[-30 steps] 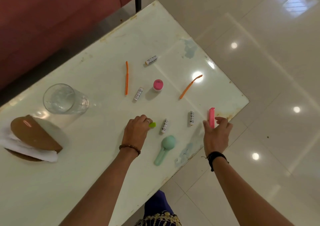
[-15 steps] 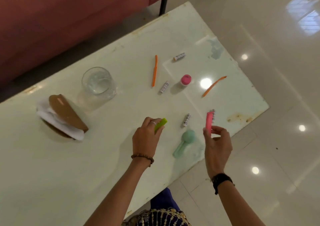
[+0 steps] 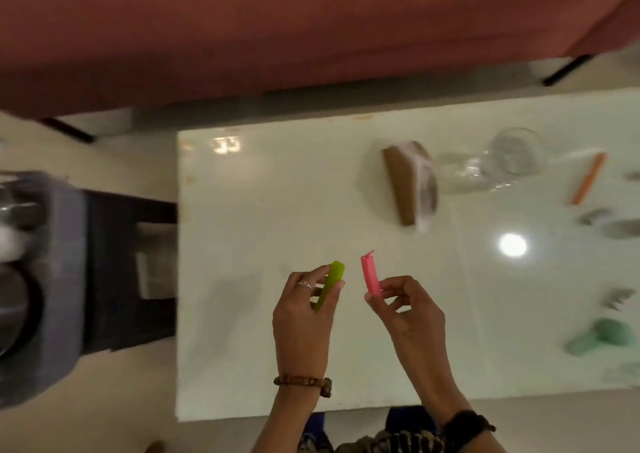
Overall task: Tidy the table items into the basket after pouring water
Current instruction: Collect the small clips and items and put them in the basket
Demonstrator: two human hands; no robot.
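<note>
Left hand (image 3: 304, 317) pinches a green clip (image 3: 330, 284) between thumb and fingers, closed on its lower half; the upper half stands clear above the fingertips. Right hand (image 3: 405, 308) holds a pink clip (image 3: 370, 277) by its lower end only, thumb and forefinger closed on it, the rest projecting up and slightly toward the green one. Both clips are lifted off the table (image 3: 277, 210); the two free ends sit near each other, not touching.

The basket (image 3: 52, 279), as I take the dark grey container to be (that edge of the view is motion-blurred, so the identification is tentative), lies well out beyond the left hand, off the table's end on a dark stand (image 3: 128, 272).

Risks from here:
- Pink clip is held at one end with a light pinch. A quick swing across toward the basket could pivot it out of the fingers; it would land on the floor, not the table.
- Right hand must cross past the left hand's grip to reach the basket; the clips could knock together.
- Release from too far out risks a bounce off the rim.

Remaining on the far side of the right hand: glass (image 3: 516, 152), orange stick (image 3: 588, 178), mint-green scoop (image 3: 602, 336), several small blurred items.
</note>
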